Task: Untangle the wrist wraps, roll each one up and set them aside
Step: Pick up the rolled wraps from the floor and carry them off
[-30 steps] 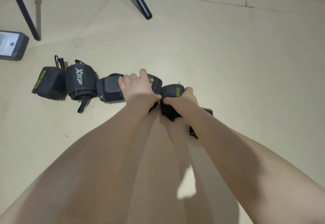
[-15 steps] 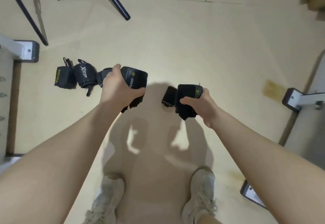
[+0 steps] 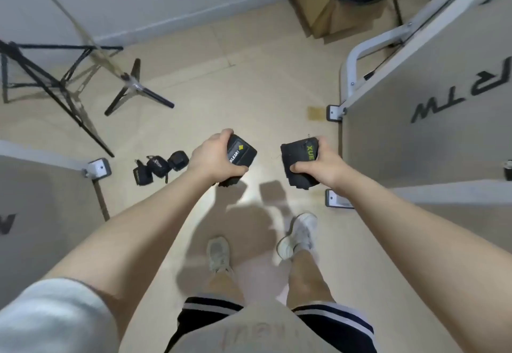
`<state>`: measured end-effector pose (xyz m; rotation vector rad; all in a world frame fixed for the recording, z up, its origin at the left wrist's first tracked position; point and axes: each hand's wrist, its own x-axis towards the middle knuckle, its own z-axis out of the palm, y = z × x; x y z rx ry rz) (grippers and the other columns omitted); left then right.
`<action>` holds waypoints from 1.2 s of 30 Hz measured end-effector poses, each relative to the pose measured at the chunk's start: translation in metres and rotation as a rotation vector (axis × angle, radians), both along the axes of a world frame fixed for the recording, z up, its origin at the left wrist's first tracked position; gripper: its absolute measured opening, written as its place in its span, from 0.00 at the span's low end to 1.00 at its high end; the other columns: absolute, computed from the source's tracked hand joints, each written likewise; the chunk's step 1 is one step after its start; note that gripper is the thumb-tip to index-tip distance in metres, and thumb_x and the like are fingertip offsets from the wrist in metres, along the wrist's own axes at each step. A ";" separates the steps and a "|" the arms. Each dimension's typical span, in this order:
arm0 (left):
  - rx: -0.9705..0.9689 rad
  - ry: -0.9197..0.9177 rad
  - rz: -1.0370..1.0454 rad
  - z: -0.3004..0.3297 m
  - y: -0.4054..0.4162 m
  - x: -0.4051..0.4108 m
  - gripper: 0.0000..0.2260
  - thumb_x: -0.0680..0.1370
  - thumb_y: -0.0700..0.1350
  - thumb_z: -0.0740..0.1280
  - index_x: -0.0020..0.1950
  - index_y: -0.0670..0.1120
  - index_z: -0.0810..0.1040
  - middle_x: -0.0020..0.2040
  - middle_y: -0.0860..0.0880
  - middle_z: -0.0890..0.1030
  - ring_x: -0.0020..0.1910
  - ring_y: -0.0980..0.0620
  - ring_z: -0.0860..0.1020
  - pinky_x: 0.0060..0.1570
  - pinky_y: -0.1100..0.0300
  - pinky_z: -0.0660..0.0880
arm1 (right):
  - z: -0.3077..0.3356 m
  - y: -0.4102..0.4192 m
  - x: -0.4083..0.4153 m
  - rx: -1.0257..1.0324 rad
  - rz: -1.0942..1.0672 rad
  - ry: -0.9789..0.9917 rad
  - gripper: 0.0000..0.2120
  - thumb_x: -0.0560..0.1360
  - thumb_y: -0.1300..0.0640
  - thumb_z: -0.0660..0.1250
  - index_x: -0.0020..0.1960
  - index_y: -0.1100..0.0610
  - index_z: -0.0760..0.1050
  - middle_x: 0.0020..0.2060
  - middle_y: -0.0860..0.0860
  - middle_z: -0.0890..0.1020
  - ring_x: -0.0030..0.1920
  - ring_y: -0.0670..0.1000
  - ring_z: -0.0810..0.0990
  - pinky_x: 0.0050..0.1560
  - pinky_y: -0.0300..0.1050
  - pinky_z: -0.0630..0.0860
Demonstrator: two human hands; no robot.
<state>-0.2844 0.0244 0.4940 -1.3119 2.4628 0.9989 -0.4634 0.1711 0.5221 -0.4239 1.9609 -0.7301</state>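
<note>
Tripod legs (image 3: 138,86) stand on the floor (image 3: 249,89) far to the left of the person's shoes (image 3: 219,253), up toward the wall. Nearer, still left of the shoes, three rolled wraps (image 3: 159,167) lie in a short row on the floor, touching one another, just beside a metal bracket (image 3: 97,168). Above the shoes the left hand (image 3: 214,160) holds a rolled black wrap (image 3: 240,156) off the floor, fingers over its far end and thumb curled under the near end; white lettering and a yellow mark show on it. Just right of that, apart from it, the right hand (image 3: 322,163) grips a second black wrap (image 3: 299,163) with green lettering, thumb curled over its front. Right of the shoes stand grey panels (image 3: 415,142) with black letters, and a cardboard box (image 3: 327,12) sits far beyond.
</note>
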 end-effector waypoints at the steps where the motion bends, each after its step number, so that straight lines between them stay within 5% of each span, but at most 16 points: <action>1: 0.027 0.011 -0.044 0.015 0.015 -0.012 0.34 0.63 0.53 0.74 0.66 0.49 0.66 0.56 0.48 0.77 0.51 0.45 0.77 0.46 0.57 0.74 | 0.017 0.020 0.002 -0.021 -0.064 0.022 0.27 0.68 0.61 0.73 0.61 0.54 0.62 0.48 0.52 0.76 0.46 0.52 0.77 0.40 0.47 0.78; 5: 0.067 0.025 -0.272 0.057 0.094 -0.069 0.29 0.62 0.57 0.73 0.58 0.49 0.68 0.51 0.49 0.78 0.47 0.46 0.77 0.44 0.56 0.75 | 0.050 0.119 0.002 -0.029 -0.246 0.115 0.29 0.65 0.57 0.76 0.58 0.51 0.63 0.49 0.52 0.77 0.51 0.54 0.78 0.50 0.51 0.78; 9: 0.054 0.039 -0.561 0.085 0.189 -0.126 0.28 0.61 0.57 0.73 0.57 0.51 0.68 0.50 0.51 0.78 0.46 0.47 0.78 0.43 0.55 0.76 | 0.063 0.227 -0.016 -0.028 -0.459 0.126 0.28 0.65 0.58 0.76 0.59 0.54 0.65 0.47 0.51 0.77 0.49 0.53 0.77 0.45 0.44 0.74; 12: 0.066 0.057 -0.692 0.092 0.268 -0.167 0.26 0.60 0.58 0.72 0.53 0.52 0.69 0.47 0.53 0.79 0.42 0.48 0.79 0.41 0.54 0.78 | 0.064 0.316 -0.040 -0.043 -0.551 0.145 0.30 0.62 0.56 0.77 0.57 0.53 0.64 0.48 0.53 0.78 0.50 0.55 0.79 0.50 0.53 0.78; 16: 0.055 0.099 -0.793 0.093 0.378 -0.221 0.25 0.61 0.57 0.73 0.52 0.53 0.68 0.46 0.53 0.79 0.40 0.48 0.79 0.37 0.56 0.76 | 0.069 0.429 -0.087 -0.062 -0.644 0.177 0.27 0.66 0.60 0.75 0.57 0.55 0.62 0.44 0.52 0.76 0.43 0.53 0.78 0.41 0.53 0.79; 22: 0.112 0.201 -0.735 0.111 0.485 -0.314 0.26 0.61 0.57 0.74 0.55 0.52 0.68 0.48 0.52 0.77 0.41 0.50 0.79 0.36 0.54 0.78 | 0.074 0.540 -0.187 -0.036 -0.684 0.205 0.36 0.54 0.46 0.75 0.56 0.50 0.62 0.49 0.55 0.78 0.47 0.61 0.80 0.41 0.59 0.80; 27: 0.054 0.264 -0.713 0.114 0.527 -0.403 0.30 0.64 0.56 0.74 0.61 0.50 0.68 0.52 0.52 0.75 0.49 0.50 0.75 0.49 0.54 0.75 | 0.076 0.573 -0.276 -0.130 -0.711 0.228 0.29 0.64 0.56 0.76 0.57 0.53 0.62 0.49 0.55 0.77 0.44 0.58 0.81 0.29 0.45 0.76; 31: 0.106 0.240 -0.689 0.100 0.555 -0.493 0.31 0.65 0.56 0.74 0.63 0.50 0.66 0.51 0.52 0.75 0.47 0.51 0.74 0.45 0.57 0.73 | 0.076 0.595 -0.358 -0.156 -0.771 0.251 0.28 0.66 0.61 0.75 0.58 0.52 0.62 0.47 0.51 0.74 0.41 0.52 0.79 0.23 0.38 0.73; 36: 0.142 0.158 -0.666 0.086 0.583 -0.632 0.30 0.64 0.56 0.75 0.60 0.48 0.68 0.53 0.49 0.77 0.50 0.46 0.76 0.52 0.50 0.77 | 0.085 0.629 -0.482 -0.134 -0.866 0.228 0.31 0.63 0.57 0.76 0.60 0.51 0.62 0.51 0.57 0.76 0.45 0.61 0.81 0.31 0.49 0.79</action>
